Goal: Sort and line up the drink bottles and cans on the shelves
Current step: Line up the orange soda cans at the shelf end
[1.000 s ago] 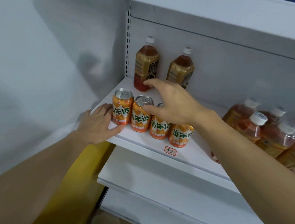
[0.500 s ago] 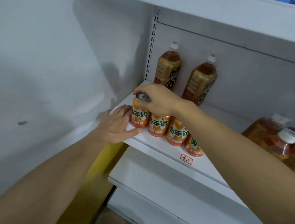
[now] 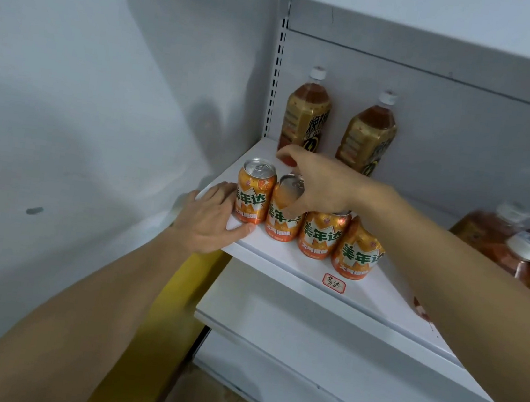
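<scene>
A row of orange cans stands along the front of the white shelf (image 3: 299,266). The leftmost can (image 3: 254,196) stands free. My right hand (image 3: 322,184) reaches in from the right and grips the top of the second can (image 3: 282,224), thumb on its front. The third can (image 3: 319,237) and fourth can (image 3: 357,255) stand partly under my right wrist. My left hand (image 3: 207,224) lies flat on the shelf's left corner, fingers against the leftmost can's side and thumb in front of its base.
Two gold-labelled tea bottles (image 3: 305,115) (image 3: 366,136) stand at the back of the shelf. Several white-capped tea bottles (image 3: 525,246) crowd the right. A handwritten price tag (image 3: 333,282) marks the shelf front. A lower shelf (image 3: 306,339) juts out below. A white wall (image 3: 86,95) closes the left.
My right hand has come down from above the cans onto their tops, then shifted right off the leftmost can onto the second. My left hand stays at the shelf corner.
</scene>
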Demonstrator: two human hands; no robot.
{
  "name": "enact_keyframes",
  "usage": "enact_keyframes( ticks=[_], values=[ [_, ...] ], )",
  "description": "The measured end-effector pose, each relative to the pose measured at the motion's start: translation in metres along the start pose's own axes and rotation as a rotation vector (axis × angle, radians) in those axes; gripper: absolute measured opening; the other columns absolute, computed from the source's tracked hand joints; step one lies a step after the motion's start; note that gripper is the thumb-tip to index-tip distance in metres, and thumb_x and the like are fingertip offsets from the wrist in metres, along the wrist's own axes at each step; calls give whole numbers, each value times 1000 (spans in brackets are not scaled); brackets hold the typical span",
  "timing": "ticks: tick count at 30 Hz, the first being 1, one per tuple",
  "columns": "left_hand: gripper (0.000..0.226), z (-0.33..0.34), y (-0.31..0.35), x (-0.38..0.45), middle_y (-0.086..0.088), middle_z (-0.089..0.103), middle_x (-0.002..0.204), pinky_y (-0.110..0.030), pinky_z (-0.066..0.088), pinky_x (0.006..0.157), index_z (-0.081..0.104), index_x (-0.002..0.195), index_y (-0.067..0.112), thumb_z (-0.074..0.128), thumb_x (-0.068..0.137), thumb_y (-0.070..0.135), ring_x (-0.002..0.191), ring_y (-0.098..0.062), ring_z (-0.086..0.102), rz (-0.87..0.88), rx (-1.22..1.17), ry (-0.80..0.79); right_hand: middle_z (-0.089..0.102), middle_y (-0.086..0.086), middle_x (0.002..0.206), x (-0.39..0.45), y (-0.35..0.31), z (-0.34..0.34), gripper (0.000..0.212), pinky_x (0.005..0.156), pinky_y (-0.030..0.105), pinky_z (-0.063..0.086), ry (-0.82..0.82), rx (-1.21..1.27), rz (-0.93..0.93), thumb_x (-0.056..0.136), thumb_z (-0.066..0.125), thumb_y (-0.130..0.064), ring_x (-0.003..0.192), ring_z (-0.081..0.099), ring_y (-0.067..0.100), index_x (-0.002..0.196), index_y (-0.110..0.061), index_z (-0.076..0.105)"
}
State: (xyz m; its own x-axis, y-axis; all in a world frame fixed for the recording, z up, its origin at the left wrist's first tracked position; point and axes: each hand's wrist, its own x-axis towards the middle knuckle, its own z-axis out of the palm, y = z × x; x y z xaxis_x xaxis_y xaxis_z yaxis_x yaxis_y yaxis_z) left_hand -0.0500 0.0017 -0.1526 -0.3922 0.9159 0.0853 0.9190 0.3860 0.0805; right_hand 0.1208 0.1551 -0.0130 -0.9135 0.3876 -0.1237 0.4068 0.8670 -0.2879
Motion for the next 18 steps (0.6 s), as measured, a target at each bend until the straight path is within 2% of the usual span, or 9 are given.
enact_keyframes(
  ticks=[8, 14, 18],
  values=[
    [87, 0, 1, -2, 0, 32, 164, -56, 31, 119, 28, 157, 23, 31, 91, 80, 151, -20, 31, -22, -16, 18, 49, 3, 152, -1, 5, 6, 108, 103, 42, 52, 61, 14, -14, 68, 92, -47, 133, 51, 23, 155, -28, 31],
    [101, 1, -2, 0, 0, 33, 163, -58, 31, 118, 29, 157, 24, 8, 80, 86, 150, -20, 31, -7, -30, 6, 50, 3, 151, -4, 5, 9, 107, 104, 43, 51, 81, 15, -12, 71, 90, -47, 133, 51, 23, 156, -28, 29],
    [97, 1, -2, 0, 1, 36, 162, -57, 34, 116, 31, 155, 25, 12, 82, 87, 148, -20, 35, -10, -47, 25, 51, 3, 150, -7, 2, 9, 105, 106, 42, 50, 74, 49, -10, 72, 87, -54, 134, 51, 22, 156, -29, 28]
  ],
)
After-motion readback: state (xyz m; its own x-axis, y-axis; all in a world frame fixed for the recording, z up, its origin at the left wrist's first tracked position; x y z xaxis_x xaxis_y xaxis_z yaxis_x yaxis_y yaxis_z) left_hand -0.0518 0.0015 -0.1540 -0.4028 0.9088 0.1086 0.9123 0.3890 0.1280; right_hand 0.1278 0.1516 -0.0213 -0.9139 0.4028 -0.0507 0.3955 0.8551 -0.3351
